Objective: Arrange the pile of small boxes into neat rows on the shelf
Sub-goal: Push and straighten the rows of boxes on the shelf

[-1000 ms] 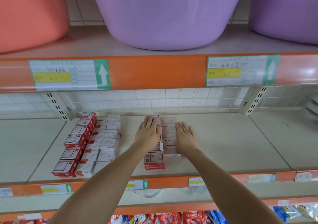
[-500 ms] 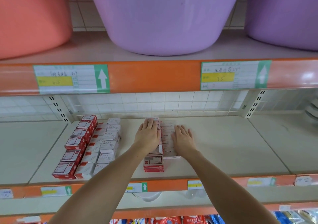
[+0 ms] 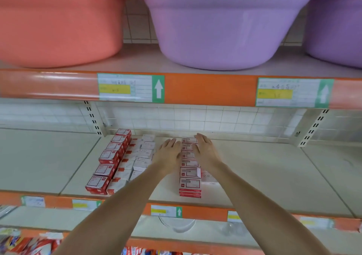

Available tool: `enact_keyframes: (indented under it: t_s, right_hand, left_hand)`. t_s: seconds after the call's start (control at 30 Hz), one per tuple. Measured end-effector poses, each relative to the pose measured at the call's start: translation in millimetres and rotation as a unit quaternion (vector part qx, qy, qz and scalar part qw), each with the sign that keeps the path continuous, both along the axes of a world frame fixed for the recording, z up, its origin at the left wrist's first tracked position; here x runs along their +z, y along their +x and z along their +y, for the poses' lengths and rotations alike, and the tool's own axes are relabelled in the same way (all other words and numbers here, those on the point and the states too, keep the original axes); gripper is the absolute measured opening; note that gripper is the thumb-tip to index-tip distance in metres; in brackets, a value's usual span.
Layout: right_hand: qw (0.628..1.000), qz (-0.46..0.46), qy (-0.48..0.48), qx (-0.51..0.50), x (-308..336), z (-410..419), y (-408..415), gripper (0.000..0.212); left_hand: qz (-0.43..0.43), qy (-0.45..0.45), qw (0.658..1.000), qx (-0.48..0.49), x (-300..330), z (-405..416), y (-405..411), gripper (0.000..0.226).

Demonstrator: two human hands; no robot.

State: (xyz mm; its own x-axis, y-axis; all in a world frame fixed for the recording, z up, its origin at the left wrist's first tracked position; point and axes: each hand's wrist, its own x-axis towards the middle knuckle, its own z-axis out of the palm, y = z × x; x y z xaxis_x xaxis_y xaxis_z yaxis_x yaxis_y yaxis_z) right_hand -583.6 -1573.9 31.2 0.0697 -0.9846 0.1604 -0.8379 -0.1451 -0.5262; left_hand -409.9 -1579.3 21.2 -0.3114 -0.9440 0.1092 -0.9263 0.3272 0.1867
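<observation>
Red-and-white row of small boxes (image 3: 189, 168) runs front to back on the middle shelf (image 3: 264, 176), stacked a few high at the near end, reaching almost to the tiled back wall (image 3: 195, 117). Landmark for all places: this row.

Left hand (image 3: 169, 152) lies flat against the row's left side, fingers straight and together, holding nothing. Right hand (image 3: 205, 150) is on the row's right side and partly over its far boxes, fingers straight and slightly spread, gripping nothing. Both palms face down; whether they press the box sides or only rest there is not clear.

Just right of the row, near its front, a white box (image 3: 208, 177) lies flat, partly under the right forearm.

Left of the row, beyond the left hand: white boxes (image 3: 143, 156) in loose lines, then a taller line of red boxes (image 3: 109, 160) at the far left.

In front of the row, the shelf's orange edge (image 3: 205, 212) carries small price tags (image 3: 166, 211).

Above the row: the upper shelf's orange rail with two larger labels (image 3: 130, 88), green arrows pointing up. On that upper shelf, a purple basin (image 3: 225, 29) straight above, an orange-pink basin (image 3: 58, 25) up-left, another purple basin (image 3: 337, 29) up-right.
</observation>
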Motion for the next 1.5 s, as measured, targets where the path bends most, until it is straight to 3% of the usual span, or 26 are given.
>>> enact_keyframes:
  t_s: [0.27,0.57,0.73,0.9,1.1,1.23,1.43,1.5]
  right_hand:
    - [0.997,0.015,0.019,0.073,9,10,69,0.045]
    - [0.992,0.053,0.021,0.115,-6,20,117,0.049]
    - [0.991,-0.066,0.077,0.085,-9,19,133,0.050]
    - [0.977,-0.173,0.112,0.047,-12,11,148,0.033]
    - [0.959,-0.238,0.145,0.059,-19,5,156,0.030]
    - [0.949,-0.263,0.164,0.049,-27,0,160,0.058]
    - [0.945,-0.296,0.137,-0.004,-38,-16,171,0.046]
    - [0.942,-0.314,0.116,-0.014,-40,-22,169,0.039]
  left_hand:
    - [0.022,-0.001,0.997,0.078,2,7,70,0.049]
    - [0.050,0.046,0.994,0.089,-3,16,112,0.061]
    - [0.087,0.072,0.991,0.077,-9,11,121,0.060]
    - [0.108,0.063,0.989,0.075,-12,1,123,0.053]
    - [0.098,0.073,0.989,0.089,-9,-21,121,0.055]
    - [0.090,0.096,0.986,0.102,-14,-26,122,0.056]
    - [0.077,0.073,0.987,0.122,-12,-30,121,0.051]
    - [0.112,0.062,0.984,0.122,-8,-34,119,0.046]
